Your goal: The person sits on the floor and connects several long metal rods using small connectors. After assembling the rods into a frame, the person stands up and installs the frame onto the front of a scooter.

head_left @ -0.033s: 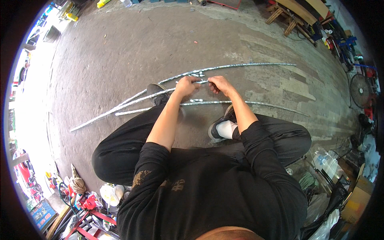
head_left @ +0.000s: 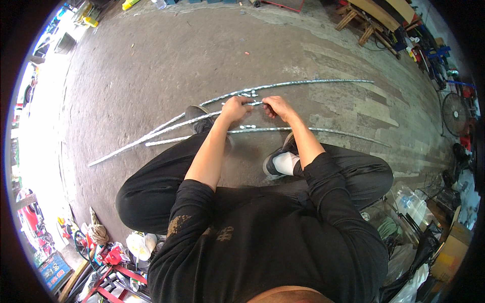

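My left hand point(head_left: 235, 108) is closed on the end of a long thin rod point(head_left: 188, 121) with a shiny silver, foil-like surface, which runs off to the lower left. My right hand point(head_left: 278, 108) pinches a short, narrow silvery piece point(head_left: 257, 103) that spans the gap between both hands. Whether this piece joins the rod is hidden by my left fingers. Beyond my hands lies a second silver rod point(head_left: 303, 82), crossing the held one at the left. A third silver rod point(head_left: 328, 130) lies nearer me, passing under my right forearm. Small twisted silver bits show beside the far rod point(head_left: 248, 94) and near rod point(head_left: 247, 127).
I sit with bent legs on a worn concrete floor point(head_left: 151, 65), my shoes point(head_left: 275, 164) close to the rods. A fan point(head_left: 455, 113) stands at the right, a wooden trestle point(head_left: 371, 22) at the far right. Assorted clutter point(head_left: 113, 255) lies at the near left, a cardboard box point(head_left: 452, 250) near right.
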